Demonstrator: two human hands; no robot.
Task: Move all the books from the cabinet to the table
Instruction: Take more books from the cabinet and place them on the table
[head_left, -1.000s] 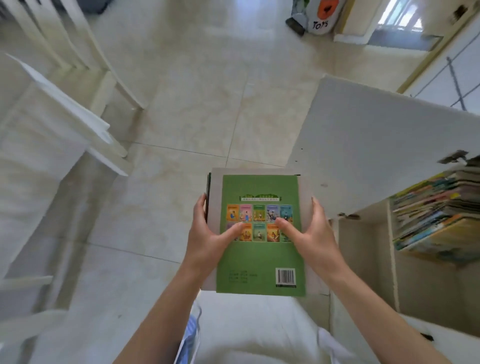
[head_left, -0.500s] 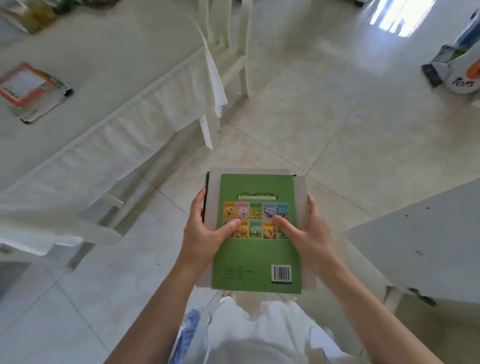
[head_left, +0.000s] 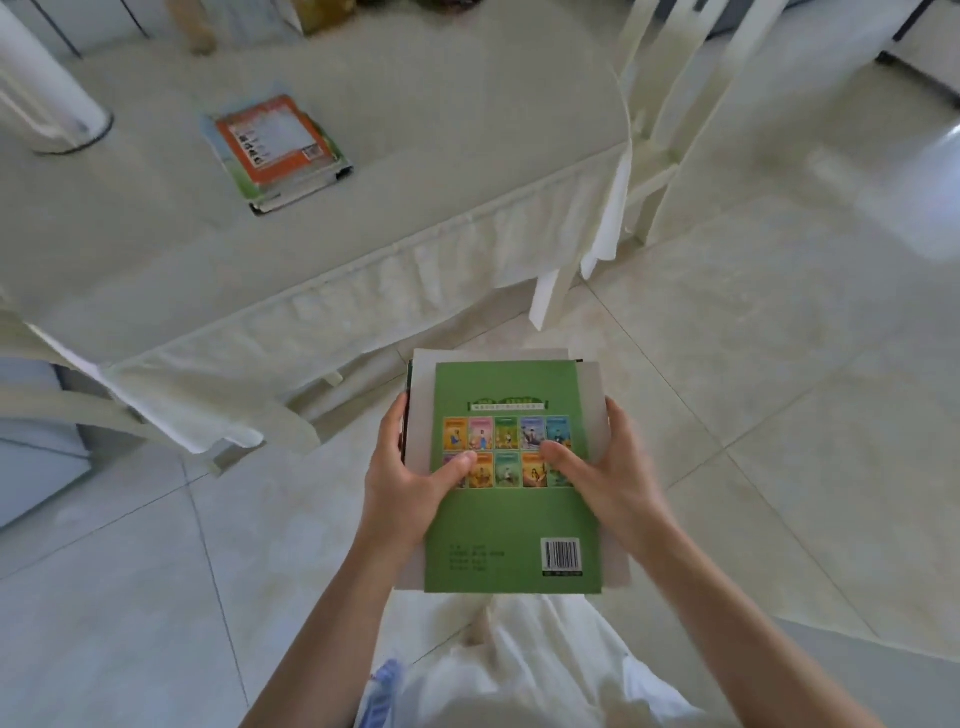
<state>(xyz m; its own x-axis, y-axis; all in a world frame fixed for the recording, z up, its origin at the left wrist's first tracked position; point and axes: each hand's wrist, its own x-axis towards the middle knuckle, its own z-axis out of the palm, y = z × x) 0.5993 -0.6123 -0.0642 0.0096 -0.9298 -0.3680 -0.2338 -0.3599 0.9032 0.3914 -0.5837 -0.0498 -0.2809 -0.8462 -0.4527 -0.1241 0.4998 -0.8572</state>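
Green book (head_left: 511, 478) lies on top of a small stack, held flat over the floor, near the counter (head_left: 395, 171); left hand (head_left: 410, 483) and right hand (head_left: 610, 483) clamp each side, thumbs on top, probably so nothing slides off; more books (head_left: 278, 148) already sit there.

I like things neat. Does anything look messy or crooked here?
A little. The book pile on the table sits askew, its books fanned out unevenly. In the held stack, gripped by the left hand and right hand, the green book doesn't line up with the books beneath. Nothing looks spilled or damaged.
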